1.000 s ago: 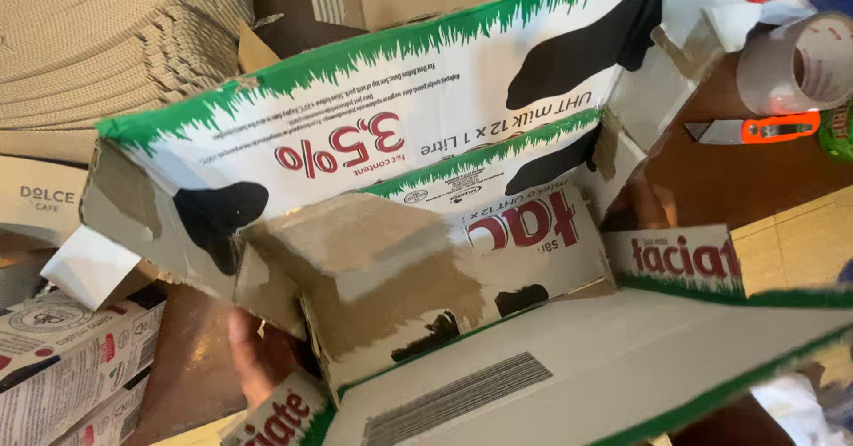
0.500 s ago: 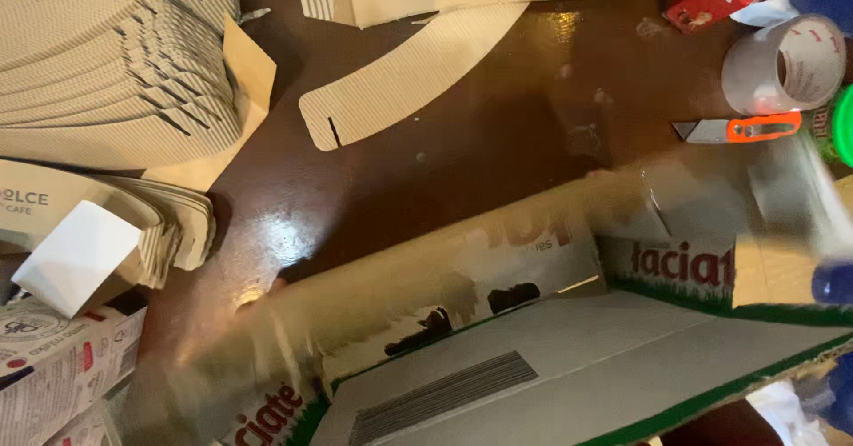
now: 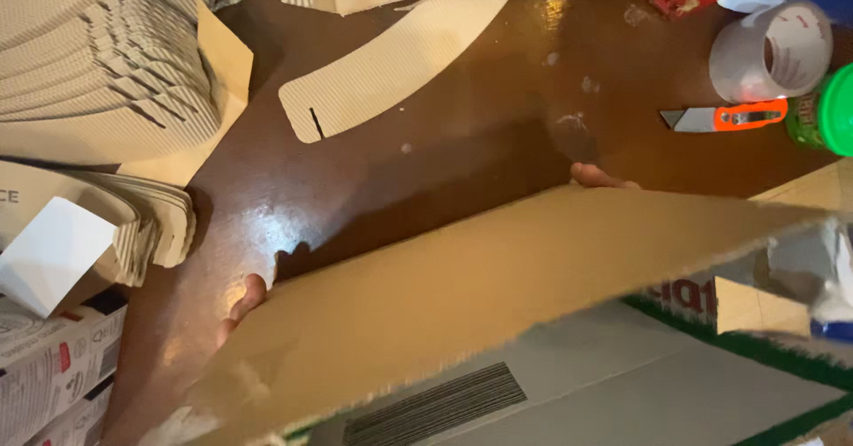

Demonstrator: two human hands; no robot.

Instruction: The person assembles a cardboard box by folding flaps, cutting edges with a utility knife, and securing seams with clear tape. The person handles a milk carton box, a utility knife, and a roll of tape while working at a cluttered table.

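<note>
Brown corrugated cardboard fills the lower half of the frame: a flattened milk carton case point(image 3: 498, 277) lies tilted across the dark polished desk point(image 3: 462, 144), its plain inner face up, with a white, green-edged printed panel point(image 3: 569, 393) showing beneath it at the bottom. The case is folded down flat, not standing as a box; its torn flaps at the right edge are loose. At the upper left sits a tall stack of corrugated sheets point(image 3: 107, 64), and a curved cardboard cut-out point(image 3: 391, 64) lies at the top centre. Printed cartons point(image 3: 53, 366) stand at the lower left. At the upper right are a roll of clear tape point(image 3: 771, 51), a green lid point(image 3: 835, 108) and an orange-handled utility knife point(image 3: 724, 117), all well apart from the hands. The left hand point(image 3: 242, 308) shows only fingertips curled over the case's left edge; the right hand point(image 3: 600, 178) shows fingers over its far edge, so both fingers appear clamped on the cardboard.
</note>
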